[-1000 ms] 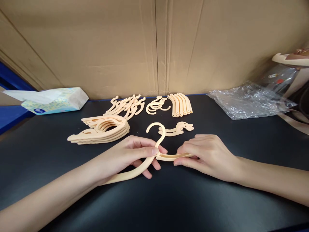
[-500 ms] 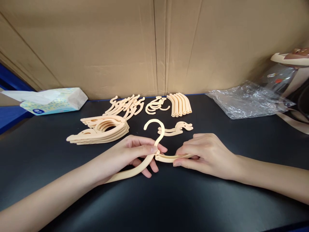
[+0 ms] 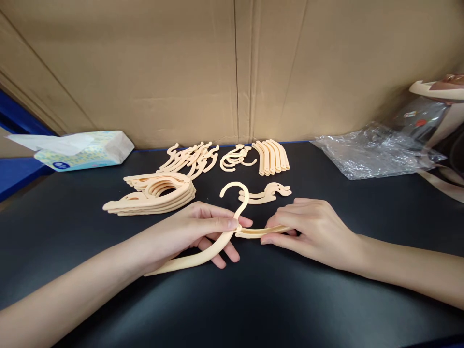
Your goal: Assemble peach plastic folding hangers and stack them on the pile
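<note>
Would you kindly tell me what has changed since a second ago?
The right hand has tipped its hanger arm slightly, the held end now higher in view. Nothing was taken or let go: the left hand still holds the hook; the stacked pieces and tissue pack stayed put.

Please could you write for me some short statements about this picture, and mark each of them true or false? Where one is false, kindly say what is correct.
1. The left hand pinches a hanger near the base of its hook. True.
2. The hook is a straight rod. False: it is curved.
3. The tissue pack lies at the left and the clear plastic bag at the right. True.
4. The tissue pack is inside the plastic bag. False: they lie apart, on opposite sides.
5. The right hand holds a curved piece. True.
6. The right hand touches the tissue pack. False: it is well away from it.
</note>
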The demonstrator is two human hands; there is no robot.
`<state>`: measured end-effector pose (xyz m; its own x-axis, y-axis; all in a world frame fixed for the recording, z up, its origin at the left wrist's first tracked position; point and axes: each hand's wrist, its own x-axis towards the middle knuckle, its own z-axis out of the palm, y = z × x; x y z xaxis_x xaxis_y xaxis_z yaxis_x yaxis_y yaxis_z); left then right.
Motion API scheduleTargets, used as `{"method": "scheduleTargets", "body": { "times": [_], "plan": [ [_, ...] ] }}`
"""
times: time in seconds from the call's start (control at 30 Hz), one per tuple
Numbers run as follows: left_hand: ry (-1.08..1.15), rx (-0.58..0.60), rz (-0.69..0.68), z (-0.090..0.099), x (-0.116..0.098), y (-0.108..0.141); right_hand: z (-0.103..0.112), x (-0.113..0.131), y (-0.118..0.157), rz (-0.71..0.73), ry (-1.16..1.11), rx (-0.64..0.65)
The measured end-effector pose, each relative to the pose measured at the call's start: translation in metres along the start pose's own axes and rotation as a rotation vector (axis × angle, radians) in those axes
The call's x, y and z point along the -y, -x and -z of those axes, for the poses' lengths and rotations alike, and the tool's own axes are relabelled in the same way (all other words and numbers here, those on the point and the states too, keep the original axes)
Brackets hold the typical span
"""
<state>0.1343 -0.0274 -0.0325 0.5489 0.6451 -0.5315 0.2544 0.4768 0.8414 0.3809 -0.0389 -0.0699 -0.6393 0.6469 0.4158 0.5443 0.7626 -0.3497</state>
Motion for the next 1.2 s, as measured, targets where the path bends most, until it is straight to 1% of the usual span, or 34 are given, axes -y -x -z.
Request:
{"method": "scheduleTargets", "body": {
  "times": [0.23,0.5,0.7,0.9,1.03,1.2],
  "plan": [
    [-0.004,-0.010,-0.018,0.0009,0.0023,-0.0008,0.0009,0.0004,-0.0009,-0.021,0.034,-0.011],
    [-0.006,0.009,-0.045,0.0012,0.0011,-0.0015,-0.0003,0.0005,0.0002,-0.001,0.040,0.004],
    [-0.009,-0.001,-0.067,0.0014,0.0045,-0.0040,-0.0004,0.0007,0.0011,0.005,0.017,0.018],
    [0.012,0.034,-0.088,0.0023,0.0075,-0.0054,0.0010,0.0008,0.0005,0.029,-0.006,0.021],
    [0.008,0.036,-0.099,0.0028,0.0086,-0.0055,0.0019,0.0004,0.0006,0.045,-0.019,0.020],
    [0.025,0.034,-0.079,0.0027,0.0063,-0.0049,0.0035,-0.0013,-0.0013,0.017,-0.075,0.062]
  ]
}}
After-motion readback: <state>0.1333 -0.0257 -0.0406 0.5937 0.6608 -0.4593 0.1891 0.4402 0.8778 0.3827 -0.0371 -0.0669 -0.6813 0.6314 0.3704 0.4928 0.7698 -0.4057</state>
